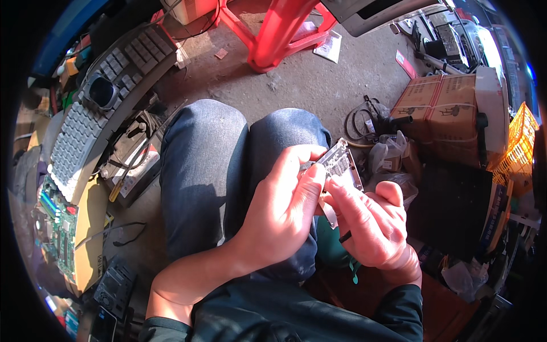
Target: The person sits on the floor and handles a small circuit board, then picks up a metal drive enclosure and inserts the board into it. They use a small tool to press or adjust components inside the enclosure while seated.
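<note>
1. Here's the small slotted metal part [341,163], up between both hands just right of the right knee [290,125]; fingers cover it, so its full long axis can't be told.
2. Left hand [280,199] grips its left side, thumb uppermost.
3. Right hand [373,228] comes at its near side, fingertips bunched; pinching or merely touching, can't tell.

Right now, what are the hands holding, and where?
A small, flat, silvery-and-dark piece: the left hand pinches its left side; the right hand holds its lower part.
</note>
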`<state>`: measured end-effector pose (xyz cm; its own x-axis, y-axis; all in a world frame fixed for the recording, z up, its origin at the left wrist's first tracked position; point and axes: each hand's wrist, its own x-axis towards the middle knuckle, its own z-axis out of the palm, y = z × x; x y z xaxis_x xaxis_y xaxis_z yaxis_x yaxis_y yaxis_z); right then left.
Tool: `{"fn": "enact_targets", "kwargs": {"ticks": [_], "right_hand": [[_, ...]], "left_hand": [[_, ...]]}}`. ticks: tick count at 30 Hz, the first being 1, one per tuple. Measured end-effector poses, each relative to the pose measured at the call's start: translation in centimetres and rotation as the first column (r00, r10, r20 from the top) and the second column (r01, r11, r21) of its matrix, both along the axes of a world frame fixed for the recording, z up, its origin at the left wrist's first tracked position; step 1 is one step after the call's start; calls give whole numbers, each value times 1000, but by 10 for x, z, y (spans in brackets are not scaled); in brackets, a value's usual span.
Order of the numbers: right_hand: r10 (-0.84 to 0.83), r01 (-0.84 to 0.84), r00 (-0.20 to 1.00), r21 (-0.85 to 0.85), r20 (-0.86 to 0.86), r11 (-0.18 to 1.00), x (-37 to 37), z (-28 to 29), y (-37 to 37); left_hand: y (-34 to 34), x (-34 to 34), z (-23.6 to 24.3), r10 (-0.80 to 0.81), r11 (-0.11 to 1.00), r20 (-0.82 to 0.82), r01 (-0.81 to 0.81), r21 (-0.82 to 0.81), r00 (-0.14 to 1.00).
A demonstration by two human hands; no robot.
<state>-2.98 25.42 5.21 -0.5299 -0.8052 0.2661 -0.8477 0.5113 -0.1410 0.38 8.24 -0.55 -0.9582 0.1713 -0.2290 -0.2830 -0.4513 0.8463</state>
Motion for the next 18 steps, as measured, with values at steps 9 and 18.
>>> {"fn": "enact_targets", "kwargs": {"ticks": [9,18], "right_hand": [[-218,386,861,-312,459,868,14,23,14],[-64,265,865,-344,498,901,1,2,16]], "left_hand": [[-1,-3,-4,18,971,165,-57,233,986],[0,-4,-18,10,975,125,-37,220,992]]}}
